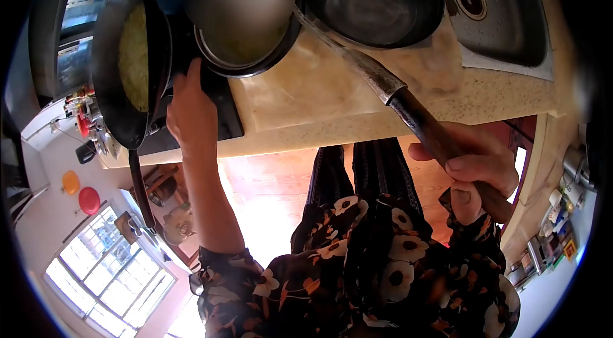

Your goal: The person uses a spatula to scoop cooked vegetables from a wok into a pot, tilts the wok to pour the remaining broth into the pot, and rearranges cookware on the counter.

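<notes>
Pot (partly blurred), wok and black pan flanking, sink right

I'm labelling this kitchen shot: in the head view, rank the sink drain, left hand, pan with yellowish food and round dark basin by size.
1. Pan with yellowish food and round dark basin: too alike to rank
2. Left hand
3. Sink drain

Bright window; metal sink; red disc

right fingers: wrapped around utensil handle | left fingers: near pot | wok: holds yellowish food
</notes>
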{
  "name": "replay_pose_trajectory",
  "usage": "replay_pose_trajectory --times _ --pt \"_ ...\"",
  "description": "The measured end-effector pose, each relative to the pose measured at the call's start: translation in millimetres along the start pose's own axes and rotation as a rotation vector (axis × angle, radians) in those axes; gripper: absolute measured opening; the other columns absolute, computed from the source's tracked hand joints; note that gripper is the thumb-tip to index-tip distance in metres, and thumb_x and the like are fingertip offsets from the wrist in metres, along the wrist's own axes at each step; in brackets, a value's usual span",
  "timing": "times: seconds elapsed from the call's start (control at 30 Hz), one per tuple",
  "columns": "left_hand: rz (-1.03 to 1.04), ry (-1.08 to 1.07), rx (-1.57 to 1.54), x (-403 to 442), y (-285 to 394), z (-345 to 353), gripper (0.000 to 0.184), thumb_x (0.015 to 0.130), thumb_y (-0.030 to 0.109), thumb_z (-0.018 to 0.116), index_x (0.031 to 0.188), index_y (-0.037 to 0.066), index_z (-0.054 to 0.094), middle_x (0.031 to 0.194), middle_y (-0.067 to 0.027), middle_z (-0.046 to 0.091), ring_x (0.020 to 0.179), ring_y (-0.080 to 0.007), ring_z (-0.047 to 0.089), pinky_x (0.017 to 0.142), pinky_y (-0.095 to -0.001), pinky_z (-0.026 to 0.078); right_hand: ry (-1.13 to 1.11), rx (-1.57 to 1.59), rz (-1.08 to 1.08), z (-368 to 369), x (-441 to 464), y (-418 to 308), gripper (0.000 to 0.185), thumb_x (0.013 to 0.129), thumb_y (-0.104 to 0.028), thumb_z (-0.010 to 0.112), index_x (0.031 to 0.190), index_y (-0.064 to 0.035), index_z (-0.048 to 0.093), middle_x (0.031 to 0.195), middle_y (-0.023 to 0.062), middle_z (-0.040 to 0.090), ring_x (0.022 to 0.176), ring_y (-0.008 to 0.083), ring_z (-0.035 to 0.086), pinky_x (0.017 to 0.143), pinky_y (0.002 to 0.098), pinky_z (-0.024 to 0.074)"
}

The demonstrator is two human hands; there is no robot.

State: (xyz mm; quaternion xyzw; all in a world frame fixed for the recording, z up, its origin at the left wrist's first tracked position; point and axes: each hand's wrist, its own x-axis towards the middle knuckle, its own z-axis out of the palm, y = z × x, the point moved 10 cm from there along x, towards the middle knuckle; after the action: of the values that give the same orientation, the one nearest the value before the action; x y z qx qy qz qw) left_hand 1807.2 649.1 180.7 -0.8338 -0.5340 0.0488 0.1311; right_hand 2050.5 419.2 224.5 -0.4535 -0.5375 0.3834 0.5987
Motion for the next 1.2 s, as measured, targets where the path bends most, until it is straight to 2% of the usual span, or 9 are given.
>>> replay_pose_trajectory --times 0.07,0.17,0.27,0.53,0.87,0.97,1.03,1.13,1.2 --pt "-0.043 0.037 0.022 -20.5 -10.5 -3.3 0.046 0.083 -0.001 0.046 0.123 0.019 0.055 0.098 -0.0118 0.057 0.071 -0.0332 0.064 0.063 -0.0410 0.050 0.006 0.016 -0.016 -0.7 0.7 0.3 0.023 0.093 -0.023 0.049 0.111 -0.0076 0.046 0.111 0.0337 0.051 0.092 0.0340 0.064 0.078 0.0434 0.0524" --pt "-0.300 -0.134 -0.717 -52.2 -34.1 20.6 0.041 0.090 0.010 0.047 0.131 0.012 0.046 0.111 -0.0127 0.057 0.081 -0.0281 0.064 0.067 -0.0387 0.051 0.083 0.048 -0.040 -6.7 -5.1 1.7 0.022 0.093 -0.024 0.049 0.108 -0.0077 0.049 0.106 0.0329 0.054 0.088 0.0335 0.064 0.074 0.0427 0.0528" --pt "-0.445 -0.420 -2.636 -78.2 12.8 32.8 0.049 0.098 0.033 0.038 0.138 0.007 0.032 0.146 -0.0118 0.028 0.128 -0.0322 0.036 0.100 -0.0453 0.037 0.228 0.038 -0.040 -10.4 -9.4 3.0 0.025 0.092 -0.027 0.047 0.106 -0.0066 0.052 0.098 0.0327 0.058 0.079 0.0330 0.065 0.068 0.0407 0.0525" --pt "-0.501 -0.262 -3.073 -117.8 6.9 20.6 0.045 0.099 0.029 0.034 0.133 0.001 0.039 0.149 -0.0114 0.021 0.138 -0.0311 0.018 0.114 -0.0415 0.020 0.467 -0.076 -0.085 -37.5 -25.8 -6.7 0.034 0.094 -0.030 0.036 0.111 -0.0045 0.051 0.085 0.0256 0.065 0.086 0.0405 0.063 0.070 0.0400 0.0510" --pt "-0.626 0.111 -2.633 -232.5 -120.1 130.5 0.021 0.085 0.007 0.055 0.105 0.006 0.060 0.142 -0.0104 0.037 0.136 -0.0329 0.025 0.109 -0.0442 0.026 0.568 0.069 -0.264 -1.8 0.9 -68.9 0.034 0.091 -0.030 0.040 0.106 -0.0029 0.053 0.077 0.0233 0.064 0.080 0.0378 0.065 0.065 0.0357 0.0516" --pt "-0.715 0.213 -1.067 -307.0 -204.8 142.1 0.018 0.075 0.003 0.060 0.090 0.008 0.067 0.127 -0.0191 0.051 0.122 -0.0341 0.043 0.105 -0.0457 0.030 0.583 0.035 -0.272 25.3 20.8 -77.9 0.033 0.091 -0.028 0.043 0.105 0.0007 0.053 0.085 0.0238 0.066 0.080 0.0375 0.066 0.068 0.0377 0.0546" --pt "-0.561 -0.064 -0.343 -367.8 -220.0 189.1 0.017 0.074 0.004 0.062 0.088 0.009 0.069 0.118 -0.0176 0.057 0.114 -0.0342 0.049 0.101 -0.0466 0.032 0.412 -0.054 -0.291 96.9 65.2 -96.0 0.032 0.093 -0.026 0.042 0.103 0.0032 0.053 0.089 0.0234 0.066 0.080 0.0359 0.066 0.071 0.0363 0.0548" --pt "-0.840 -0.910 -0.634 -494.2 -248.1 334.7 0.026 0.072 0.007 0.065 0.096 0.016 0.070 0.106 -0.0134 0.061 0.121 -0.0338 0.043 0.106 -0.0475 0.026 0.222 -0.213 -0.311 173.2 112.8 -98.7 0.024 0.090 -0.010 0.048 0.101 0.0101 0.055 0.093 0.0262 0.063 0.083 0.0385 0.066 0.073 0.0389 0.0557" --pt "-1.119 -0.748 -0.962 -544.5 -255.4 335.9 0.018 0.073 0.016 0.067 0.091 0.018 0.071 0.094 -0.0151 0.066 0.110 -0.0315 0.054 0.108 -0.0482 0.022 0.130 -0.235 -0.235 211.4 124.9 -97.0 0.017 0.089 0.000 0.052 0.102 0.0096 0.057 0.094 0.0173 0.066 0.086 0.0233 0.067 0.076 0.0268 0.0523"
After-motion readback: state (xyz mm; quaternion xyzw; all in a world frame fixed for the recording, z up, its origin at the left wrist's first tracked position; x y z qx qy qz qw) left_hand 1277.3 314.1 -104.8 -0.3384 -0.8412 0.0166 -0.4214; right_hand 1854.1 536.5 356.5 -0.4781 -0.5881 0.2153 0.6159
